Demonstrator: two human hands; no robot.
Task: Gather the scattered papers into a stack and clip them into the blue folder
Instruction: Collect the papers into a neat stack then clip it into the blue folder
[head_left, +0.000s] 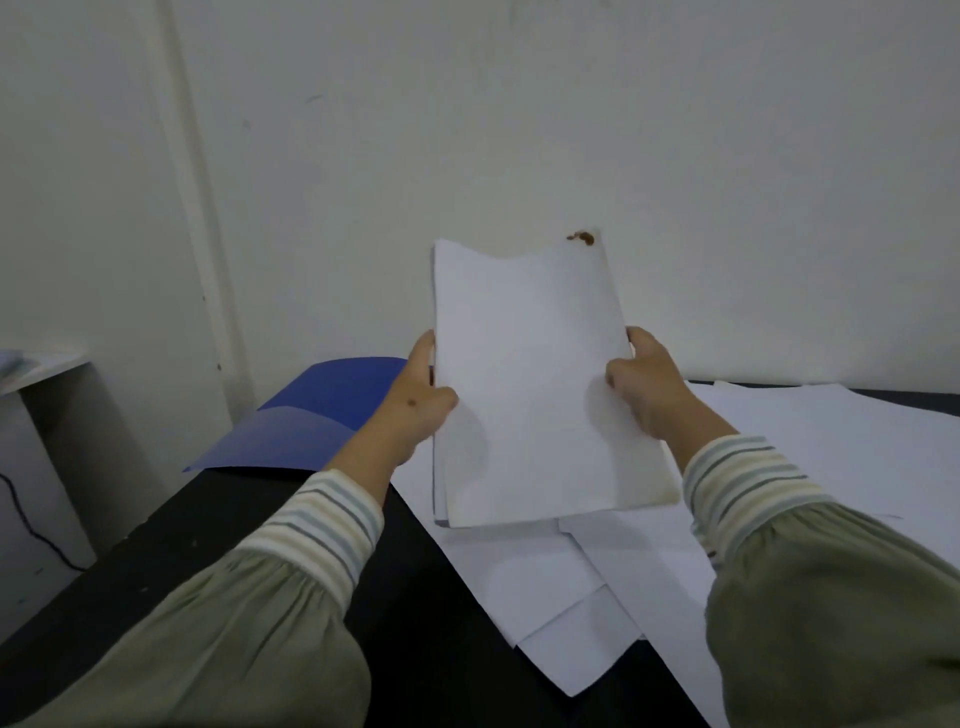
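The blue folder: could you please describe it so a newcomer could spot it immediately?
Start at the black table and go to its far left corner by the wall. The blue folder lies there, beyond the left hand. It is the only coloured item; everything nearby is white paper.

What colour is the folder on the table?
Blue; the folder shows best in the head view, left of the held papers.

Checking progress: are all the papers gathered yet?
No. Both hands hold a stack, but loose sheets remain spread on the table.
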